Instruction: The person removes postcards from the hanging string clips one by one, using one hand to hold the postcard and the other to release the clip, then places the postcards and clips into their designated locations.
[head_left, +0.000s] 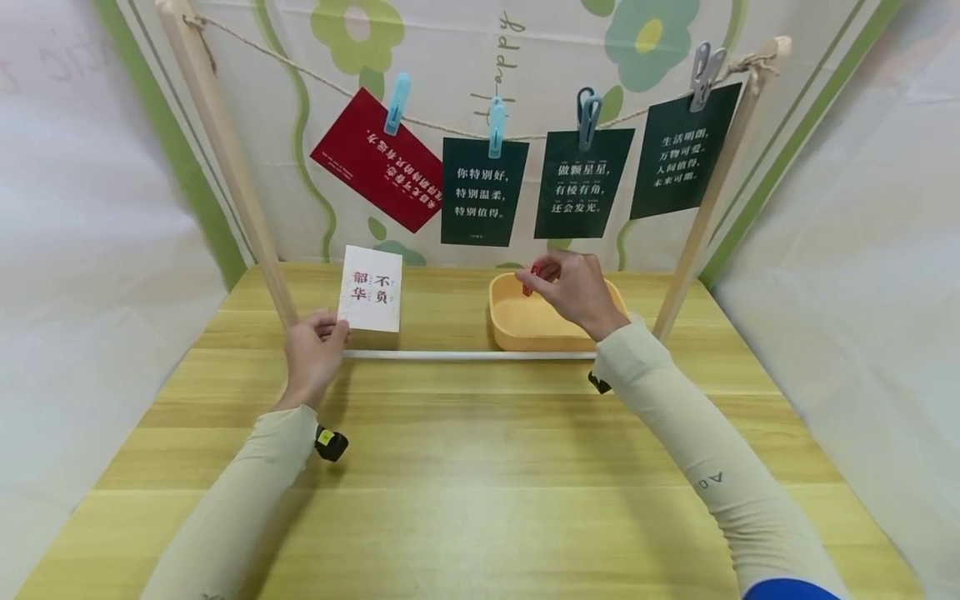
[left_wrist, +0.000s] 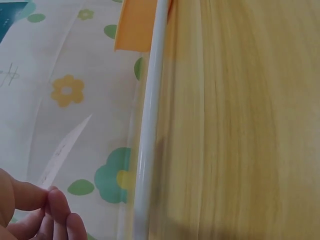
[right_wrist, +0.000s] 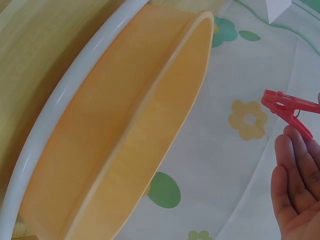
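Observation:
Between thumb and fingers, my left hand pinches a white card with red characters by its lower left corner. The card stands nearly upright in the head view and shows almost edge-on in the left wrist view. My right hand pinches a red clothespin by its handle end, above an orange-yellow plastic tray. Over both hands runs a twine line, where clothespins hold a tilted red card and dark green cards in a row.
A wooden post stands at the left and another at the right, carrying the twine. A white rod crosses low between them, before the tray. Behind hangs a flowered cloth. The wooden tabletop stretches toward me.

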